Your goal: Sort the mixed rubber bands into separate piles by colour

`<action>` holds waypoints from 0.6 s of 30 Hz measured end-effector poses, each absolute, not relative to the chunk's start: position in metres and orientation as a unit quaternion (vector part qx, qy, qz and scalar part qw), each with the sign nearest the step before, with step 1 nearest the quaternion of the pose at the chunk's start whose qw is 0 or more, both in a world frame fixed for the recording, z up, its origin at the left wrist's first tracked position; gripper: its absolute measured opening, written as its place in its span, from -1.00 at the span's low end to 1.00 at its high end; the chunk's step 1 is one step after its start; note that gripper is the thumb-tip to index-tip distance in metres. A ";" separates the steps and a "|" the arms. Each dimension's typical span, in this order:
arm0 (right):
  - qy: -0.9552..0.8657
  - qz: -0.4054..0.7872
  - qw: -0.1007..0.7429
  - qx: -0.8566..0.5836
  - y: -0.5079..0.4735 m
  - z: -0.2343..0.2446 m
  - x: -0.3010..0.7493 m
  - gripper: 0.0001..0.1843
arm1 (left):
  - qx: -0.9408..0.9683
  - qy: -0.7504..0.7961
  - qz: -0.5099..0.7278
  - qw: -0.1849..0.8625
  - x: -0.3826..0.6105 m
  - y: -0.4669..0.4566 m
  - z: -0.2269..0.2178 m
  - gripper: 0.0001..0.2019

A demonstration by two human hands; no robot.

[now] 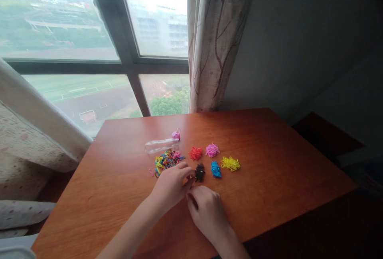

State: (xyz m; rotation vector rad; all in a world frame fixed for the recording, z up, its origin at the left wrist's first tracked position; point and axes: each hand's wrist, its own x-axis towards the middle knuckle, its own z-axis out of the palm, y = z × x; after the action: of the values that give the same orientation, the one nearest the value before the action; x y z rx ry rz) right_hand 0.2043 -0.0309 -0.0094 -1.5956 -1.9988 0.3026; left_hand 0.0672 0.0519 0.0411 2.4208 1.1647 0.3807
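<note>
On the wooden table (269, 163) lies a mixed heap of coloured rubber bands (166, 159). Beside it are small sorted heaps: red (196, 153), pink (212, 150), yellow (230, 163), blue (216, 169) and black (200, 172). My left hand (172, 185) rests just below the mixed heap, its fingers pinched together right beside the black heap. My right hand (208, 211) lies below the black heap with fingers curled under. What either hand holds is too small to see.
A clear plastic bottle (160, 145) lies on its side behind the mixed heap, with its pink cap (176, 134) next to the neck. A window and a patterned curtain (215, 40) stand behind the table. A cushion (26, 143) sits at the left.
</note>
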 end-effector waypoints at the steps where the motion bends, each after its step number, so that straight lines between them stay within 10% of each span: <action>1: -0.745 0.111 0.278 -0.596 -0.031 -0.009 0.204 -0.83 | 0.875 0.416 0.121 0.214 0.070 0.054 0.041 -0.85; 18: -0.749 0.119 0.273 -0.592 -0.032 -0.009 0.205 -0.81 | 0.887 0.408 0.076 0.204 0.074 0.062 0.036 -0.88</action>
State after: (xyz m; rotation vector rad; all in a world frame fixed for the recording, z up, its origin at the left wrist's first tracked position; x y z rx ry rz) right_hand 0.2046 -0.0318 -0.0090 -1.5919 -2.0154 0.3197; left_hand 0.0742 0.0619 0.0356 2.4736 1.1386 0.2112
